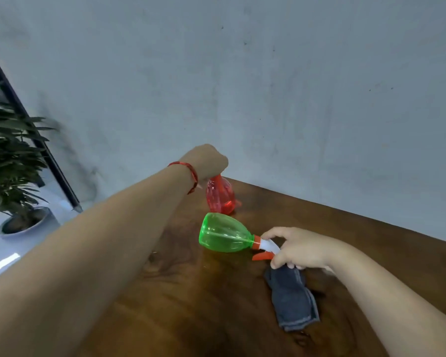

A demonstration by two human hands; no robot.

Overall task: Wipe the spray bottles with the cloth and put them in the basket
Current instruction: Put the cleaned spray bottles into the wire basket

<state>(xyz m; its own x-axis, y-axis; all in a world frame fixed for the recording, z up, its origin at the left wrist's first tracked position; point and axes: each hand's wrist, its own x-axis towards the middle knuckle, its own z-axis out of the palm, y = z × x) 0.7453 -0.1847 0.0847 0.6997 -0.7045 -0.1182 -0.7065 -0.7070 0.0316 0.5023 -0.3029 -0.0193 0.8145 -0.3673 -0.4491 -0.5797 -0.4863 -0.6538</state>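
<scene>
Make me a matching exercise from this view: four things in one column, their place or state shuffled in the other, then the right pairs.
Things
1. red bottle
2. green bottle
3. cloth
4. potted plant

Place or state
A. on its side, right hand curled round its spray head
B. off the table, at the far left
C. upright, left hand gripping its top
D. dark blue, crumpled on the table

Pairs: 1-C, 2-A, 3-D, 4-B

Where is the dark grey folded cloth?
Head view, lower right: the dark grey folded cloth lies on the brown wooden table, below the right hand gripping the green plastic spray bottle.
</scene>
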